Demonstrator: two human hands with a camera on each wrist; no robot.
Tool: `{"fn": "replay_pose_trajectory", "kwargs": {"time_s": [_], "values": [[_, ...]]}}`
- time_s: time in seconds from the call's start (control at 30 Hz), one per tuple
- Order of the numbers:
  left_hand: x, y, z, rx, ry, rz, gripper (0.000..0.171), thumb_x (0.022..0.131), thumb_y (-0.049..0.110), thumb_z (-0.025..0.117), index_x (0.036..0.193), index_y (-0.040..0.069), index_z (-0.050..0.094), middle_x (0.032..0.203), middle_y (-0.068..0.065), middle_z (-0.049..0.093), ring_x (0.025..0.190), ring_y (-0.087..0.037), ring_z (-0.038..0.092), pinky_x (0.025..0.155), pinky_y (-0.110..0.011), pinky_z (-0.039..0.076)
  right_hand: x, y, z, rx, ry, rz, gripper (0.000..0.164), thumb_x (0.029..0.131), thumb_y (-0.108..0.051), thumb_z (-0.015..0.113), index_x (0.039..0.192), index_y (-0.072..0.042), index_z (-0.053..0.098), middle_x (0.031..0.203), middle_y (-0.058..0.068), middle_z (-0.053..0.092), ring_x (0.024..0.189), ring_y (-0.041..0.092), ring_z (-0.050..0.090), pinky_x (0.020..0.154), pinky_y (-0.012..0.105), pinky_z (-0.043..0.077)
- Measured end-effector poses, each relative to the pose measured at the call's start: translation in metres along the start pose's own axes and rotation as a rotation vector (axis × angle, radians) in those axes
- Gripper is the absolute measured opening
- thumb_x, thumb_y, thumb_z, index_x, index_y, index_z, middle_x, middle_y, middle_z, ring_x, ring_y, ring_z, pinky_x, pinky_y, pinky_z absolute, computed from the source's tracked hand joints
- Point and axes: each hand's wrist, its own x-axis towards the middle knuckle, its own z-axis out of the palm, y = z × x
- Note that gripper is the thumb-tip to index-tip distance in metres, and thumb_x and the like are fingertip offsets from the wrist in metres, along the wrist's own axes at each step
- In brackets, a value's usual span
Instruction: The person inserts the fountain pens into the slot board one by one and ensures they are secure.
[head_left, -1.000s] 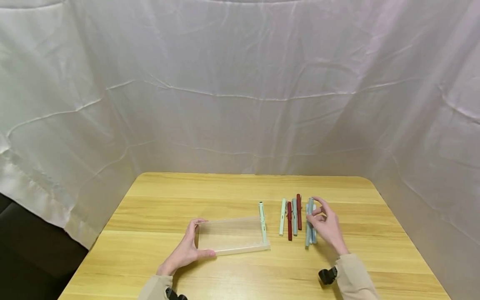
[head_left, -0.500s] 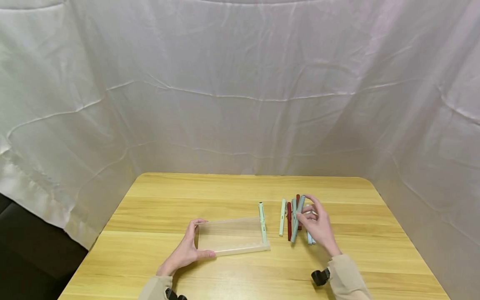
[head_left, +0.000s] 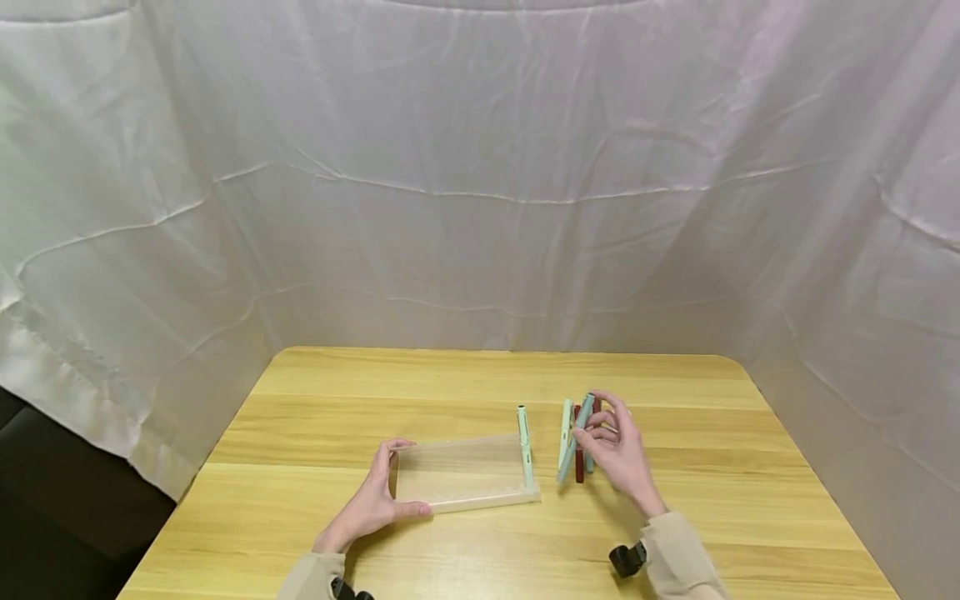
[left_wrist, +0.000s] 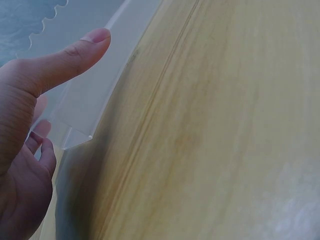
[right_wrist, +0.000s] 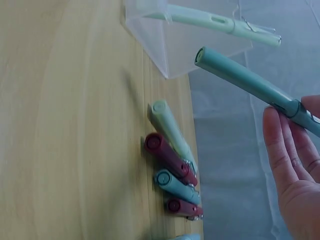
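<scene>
My left hand point(head_left: 371, 498) grips the left end of a clear plastic pen tray point(head_left: 457, 473), thumb on the near edge. Scalloped notches show along it in the left wrist view. One mint-green pen point(head_left: 526, 454) lies across the tray's right end. My right hand point(head_left: 621, 454) pinches a blue-grey capped pen point(right_wrist: 245, 79) between thumb and fingers, raised and tilted. In the head view this pen overlaps a row of pens on the table: a mint pen point(right_wrist: 170, 127), a dark red pen point(right_wrist: 167, 157), a blue-grey pen point(right_wrist: 177, 186) and another dark red pen point(right_wrist: 182, 207).
Part of a light blue pen point(right_wrist: 187, 237) shows at the bottom of the right wrist view. The wooden table point(head_left: 480, 558) is enclosed at the back and sides by a pale curtain point(head_left: 480, 250). A dark object point(head_left: 67, 492) stands beyond the table's left edge.
My right hand has lifted the blue-grey pen from the right-hand group and carried it left over the row, tilting it. The left hand and the tray have stayed in place.
</scene>
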Motion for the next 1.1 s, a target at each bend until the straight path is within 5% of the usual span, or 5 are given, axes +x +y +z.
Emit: {"fn": "replay_pose_trajectory", "kwargs": {"time_s": [0.4,0.63,1.1], "values": [[0.0,-0.001,0.0,0.007,0.003,0.017,0.097,0.057,0.017,0.083,0.131,0.001,0.023,0.136,-0.016,0.024,0.133,-0.031,0.017,0.112,-0.049,0.011,-0.003,-0.037,0.017,0.062,-0.076,0.002,0.059,0.08,-0.002,0.062,0.131,-0.01,0.032,0.097,0.027,0.054,0.077,0.032,0.061,0.066,0.032,0.058],[0.0,0.0,0.0,0.021,0.005,0.02,0.097,0.057,0.019,0.083,0.131,0.001,0.023,0.136,-0.016,0.025,0.133,-0.031,0.018,0.112,-0.049,0.011,-0.004,-0.038,0.027,0.046,-0.112,-0.045,0.057,0.082,-0.004,0.06,0.131,-0.011,0.032,0.098,0.027,0.056,0.079,0.04,0.061,0.069,0.039,0.057],[0.001,0.0,0.0,0.016,0.01,0.029,0.097,0.056,0.018,0.083,0.131,0.0,0.023,0.135,-0.016,0.025,0.133,-0.031,0.018,0.111,-0.049,0.011,-0.007,-0.042,0.04,0.009,-0.115,-0.114,0.056,0.083,-0.004,0.06,0.132,-0.012,0.034,0.098,0.023,0.058,0.081,0.038,0.062,0.068,0.034,0.057]]}}
